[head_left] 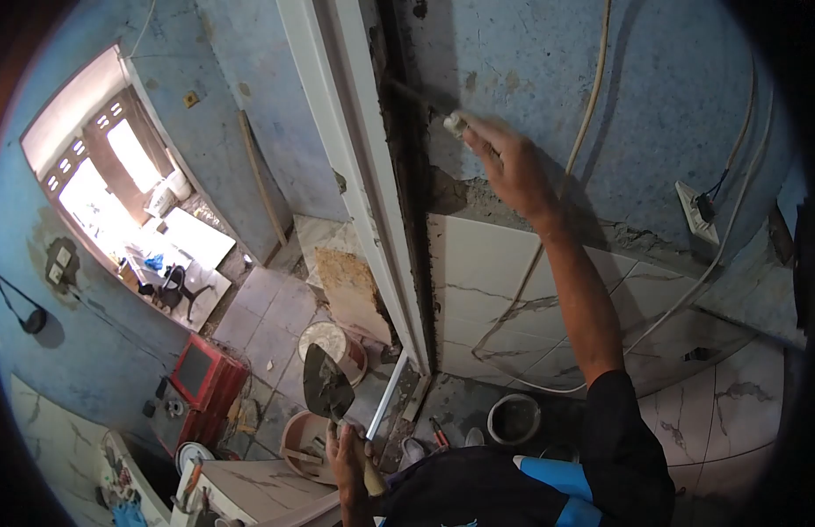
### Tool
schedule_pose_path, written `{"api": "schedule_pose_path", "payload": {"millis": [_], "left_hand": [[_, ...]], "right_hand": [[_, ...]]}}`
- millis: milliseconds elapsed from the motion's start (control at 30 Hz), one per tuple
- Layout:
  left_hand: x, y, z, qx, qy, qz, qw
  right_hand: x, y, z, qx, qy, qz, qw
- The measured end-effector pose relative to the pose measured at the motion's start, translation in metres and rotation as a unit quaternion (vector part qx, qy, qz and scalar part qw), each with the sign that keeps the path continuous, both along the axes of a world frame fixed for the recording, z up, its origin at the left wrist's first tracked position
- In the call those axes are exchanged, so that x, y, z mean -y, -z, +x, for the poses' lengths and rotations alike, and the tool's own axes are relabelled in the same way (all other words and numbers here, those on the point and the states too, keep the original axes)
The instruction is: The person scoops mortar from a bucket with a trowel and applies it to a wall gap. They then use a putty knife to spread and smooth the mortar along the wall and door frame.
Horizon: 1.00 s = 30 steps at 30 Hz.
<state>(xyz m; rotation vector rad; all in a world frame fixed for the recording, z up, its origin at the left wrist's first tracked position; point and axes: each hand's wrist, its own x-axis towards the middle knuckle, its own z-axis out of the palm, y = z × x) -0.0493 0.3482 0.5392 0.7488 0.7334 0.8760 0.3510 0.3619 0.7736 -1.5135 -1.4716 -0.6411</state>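
Observation:
My right hand (513, 171) reaches up the blue wall, closed round the pale handle (456, 126) of a thin-bladed tool. Its blade is smeared by motion and points into the dark, rough gap (403, 149) beside the white door frame (350, 149). Low in the view, my left hand (344, 461) grips a trowel (326, 384). The trowel's broad blade carries grey mortar and points up and away from me; a wooden handle (373, 479) shows beside the fingers.
Marbled tiles (478, 263) cover the lower wall, with a loose cable (592, 97) hanging over them. Below stand a bucket (354, 351), a pinkish tub (297, 435) and a round dark container (514, 419). A red cabinet (216, 386) is left, near a bright doorway.

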Motion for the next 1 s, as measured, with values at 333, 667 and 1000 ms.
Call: {"api": "schedule_pose_path", "payload": {"millis": [333,667,1000], "left_hand": [[0.0,-0.003,-0.001,-0.032,-0.015,0.002,0.999],[-0.002,-0.003,-0.002,-0.057,0.009,0.015,0.998],[-0.002,-0.007,-0.009,-0.069,0.017,0.021,0.997]], "right_hand": [[0.014,0.117,-0.041,-0.072,0.058,-0.057,0.994],[-0.002,0.101,-0.109,-0.452,-0.067,0.115,0.882],[-0.058,0.07,-0.148,-0.395,0.022,0.199,0.896]]}}
